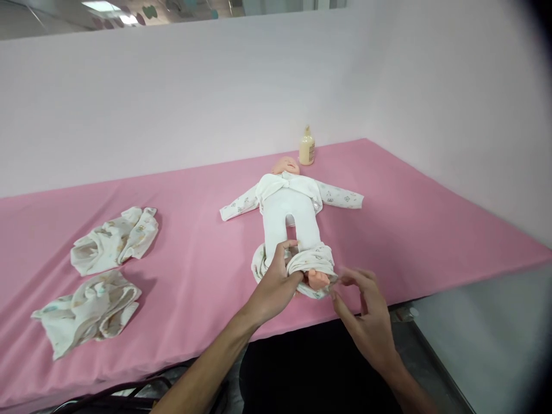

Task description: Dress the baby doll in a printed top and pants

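A baby doll [288, 211] lies on its back on the pink table [207, 247], head away from me, in a white printed top with both sleeves spread. Printed trousers [317, 261] are bunched round its ankles, and one bare foot [318, 279] sticks out. My left hand [278, 282] is closed on the bunched trousers at the doll's left leg. My right hand [364, 310] pinches the trouser edge just right of the bare foot, its other fingers loosely apart.
Two crumpled printed baby garments lie at the left, one [115, 238] farther and one [86, 310] nearer the table's front edge. A small cream bottle [306, 147] stands behind the doll's head by the pale wall. The table's front edge runs just under my hands.
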Available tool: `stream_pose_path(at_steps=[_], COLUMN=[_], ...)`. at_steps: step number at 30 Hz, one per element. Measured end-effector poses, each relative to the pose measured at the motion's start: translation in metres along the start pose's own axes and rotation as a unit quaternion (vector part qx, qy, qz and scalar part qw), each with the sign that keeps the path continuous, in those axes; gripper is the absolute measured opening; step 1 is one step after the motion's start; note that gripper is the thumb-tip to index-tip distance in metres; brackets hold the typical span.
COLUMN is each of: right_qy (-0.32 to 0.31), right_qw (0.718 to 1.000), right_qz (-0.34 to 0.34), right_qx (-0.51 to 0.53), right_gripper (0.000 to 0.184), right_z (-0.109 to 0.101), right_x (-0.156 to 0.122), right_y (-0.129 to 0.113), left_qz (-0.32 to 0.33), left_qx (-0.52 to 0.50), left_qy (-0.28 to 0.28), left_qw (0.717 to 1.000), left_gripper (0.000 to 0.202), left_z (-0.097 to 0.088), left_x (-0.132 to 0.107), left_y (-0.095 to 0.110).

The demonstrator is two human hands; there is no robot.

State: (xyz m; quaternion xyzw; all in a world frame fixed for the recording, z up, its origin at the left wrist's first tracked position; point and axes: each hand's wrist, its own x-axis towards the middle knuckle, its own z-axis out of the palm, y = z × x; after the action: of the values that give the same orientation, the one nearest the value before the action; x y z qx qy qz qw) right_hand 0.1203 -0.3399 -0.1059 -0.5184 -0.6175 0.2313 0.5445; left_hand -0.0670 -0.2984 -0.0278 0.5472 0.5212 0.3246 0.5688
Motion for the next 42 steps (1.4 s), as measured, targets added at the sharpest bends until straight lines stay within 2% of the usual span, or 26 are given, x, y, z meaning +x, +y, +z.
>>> stream_pose_path(at_steps=[1, 3, 5, 7, 10, 14, 17, 20, 22, 25, 28, 31, 33, 36, 39, 42], right_qy=[-0.009, -0.074, -0.177, -0.255, -0.307, -0.355, -0.410, -0.474, -0.486, -0.473, -0.470, -0.499, -0.521, -0.530, -0.474, -0.401], right_qw=[1.000, 0.995, 0.976, 0.954, 0.942, 0.932, 0.911, 0.880, 0.872, 0.879, 0.881, 0.866, 0.853, 0.848, 0.880, 0.916], right_qz=[0.018, 0.066, 0.098, 0.104, 0.080, 0.052, 0.037, 0.005, -0.008, 0.012, 0.018, 0.012, 0.006, -0.017, -0.031, -0.016], right_qx=[-0.001, 0.029, 0.082, 0.120, 0.112, 0.055, 0.033, 0.041, 0.058, 0.064, 0.043, 0.036, 0.023, -0.005, -0.011, 0.011], right_gripper=[0.056, 0.070, 0.067, 0.060, 0.049, 0.045, 0.050, 0.056, 0.052, 0.038, 0.036, 0.035, 0.033, 0.031, 0.028, 0.025], right_z=[0.000, -0.001, -0.003, -0.004, -0.007, -0.015, -0.026, -0.036, -0.039, -0.036, -0.025, -0.016, -0.013, -0.011, -0.007, 0.004], right_x=[0.006, 0.023, 0.045, 0.067, 0.092, 0.106, 0.115, 0.127, 0.136, 0.144, 0.147, 0.148, 0.150, 0.158, 0.174, 0.196], right_y=[0.003, 0.007, 0.010, 0.013, 0.019, 0.023, 0.025, 0.028, 0.029, 0.027, 0.022, 0.016, 0.014, 0.012, 0.014, 0.024], left_qz=[0.004, 0.027, 0.055, 0.074, 0.093, 0.143, 0.129, 0.113, 0.115, 0.119, 0.093, 0.077, 0.076, 0.073, 0.069, 0.068], left_qx=[0.000, 0.021, 0.080, 0.159, 0.260, 0.337, 0.353, 0.372, 0.397, 0.447, 0.480, 0.494, 0.481, 0.385, 0.213, 0.018], left_qy=[-0.006, -0.009, -0.004, -0.003, -0.016, -0.057, -0.075, -0.055, -0.049, -0.041, -0.032, -0.021, -0.023, -0.038, -0.034, -0.023], left_qw=[1.000, 0.999, 0.995, 0.985, 0.961, 0.929, 0.924, 0.920, 0.909, 0.886, 0.871, 0.866, 0.873, 0.919, 0.974, 0.997], left_gripper=[0.055, 0.062, 0.067, 0.068, 0.067, 0.064, 0.062, 0.052, 0.041, 0.027, 0.018, 0.013, 0.022, 0.030, 0.030, 0.031], left_z=[0.000, 0.002, 0.002, 0.002, -0.004, -0.022, -0.043, -0.065, -0.076, -0.085, -0.089, -0.097, -0.107, -0.123, -0.135, -0.136], left_x=[0.000, 0.001, 0.003, 0.005, 0.006, -0.001, -0.012, -0.022, -0.025, -0.027, -0.025, -0.021, -0.017, -0.007, 0.017, 0.058], left_y=[0.000, 0.000, -0.001, 0.000, 0.002, 0.008, 0.012, 0.011, 0.009, 0.006, 0.004, 0.005, 0.009, 0.014, 0.012, 0.004])
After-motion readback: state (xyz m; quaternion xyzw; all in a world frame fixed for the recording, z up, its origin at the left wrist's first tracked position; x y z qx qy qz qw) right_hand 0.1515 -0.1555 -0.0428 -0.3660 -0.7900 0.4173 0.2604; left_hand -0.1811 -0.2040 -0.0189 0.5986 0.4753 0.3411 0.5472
